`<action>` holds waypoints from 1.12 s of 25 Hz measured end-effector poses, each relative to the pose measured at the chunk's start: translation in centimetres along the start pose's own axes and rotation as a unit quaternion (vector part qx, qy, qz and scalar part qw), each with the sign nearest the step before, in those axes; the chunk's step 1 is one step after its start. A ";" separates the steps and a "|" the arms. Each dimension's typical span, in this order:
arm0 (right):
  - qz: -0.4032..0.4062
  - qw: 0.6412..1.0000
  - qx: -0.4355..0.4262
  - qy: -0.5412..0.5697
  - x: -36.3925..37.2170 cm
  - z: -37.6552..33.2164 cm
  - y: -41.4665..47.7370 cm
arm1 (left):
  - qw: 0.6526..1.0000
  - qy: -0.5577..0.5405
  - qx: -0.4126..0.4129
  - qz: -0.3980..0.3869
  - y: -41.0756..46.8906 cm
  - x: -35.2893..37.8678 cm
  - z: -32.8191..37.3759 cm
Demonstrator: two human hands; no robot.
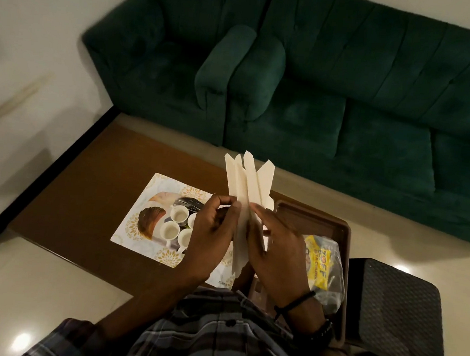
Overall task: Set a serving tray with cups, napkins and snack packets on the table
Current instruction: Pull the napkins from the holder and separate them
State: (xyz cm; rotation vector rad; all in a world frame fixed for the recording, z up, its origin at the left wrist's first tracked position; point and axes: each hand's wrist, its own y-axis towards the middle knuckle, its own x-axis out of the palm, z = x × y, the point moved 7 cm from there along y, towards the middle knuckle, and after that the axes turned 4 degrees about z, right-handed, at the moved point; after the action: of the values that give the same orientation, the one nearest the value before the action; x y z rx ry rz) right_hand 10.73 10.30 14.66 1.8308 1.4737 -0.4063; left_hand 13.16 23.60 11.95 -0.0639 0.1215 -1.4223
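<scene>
Both of my hands hold a bundle of folded white napkins fanned upward above the table. My left hand pinches the bundle from the left and my right hand grips it from the right. Below them, several white cups stand on a patterned placemat. A brown serving tray sits to the right on the wooden table. A yellow snack packet in clear wrap lies in the tray, partly hidden by my right wrist.
A dark green sofa and a matching armchair stand beyond the table. A dark woven stool sits at the right, touching the tray's side. Glossy pale floor tiles surround the table.
</scene>
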 end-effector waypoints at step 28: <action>0.038 0.990 0.061 0.124 -0.7 0.2 -0.5 | 1.000 0.003 -0.006 -0.020 -0.7 0.2 0.3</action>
State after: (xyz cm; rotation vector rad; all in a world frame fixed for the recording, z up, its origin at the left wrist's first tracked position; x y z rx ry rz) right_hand 10.11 9.70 14.80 2.0885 1.5647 -0.2415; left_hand 12.57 23.34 12.34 -0.0723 0.1351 -1.4625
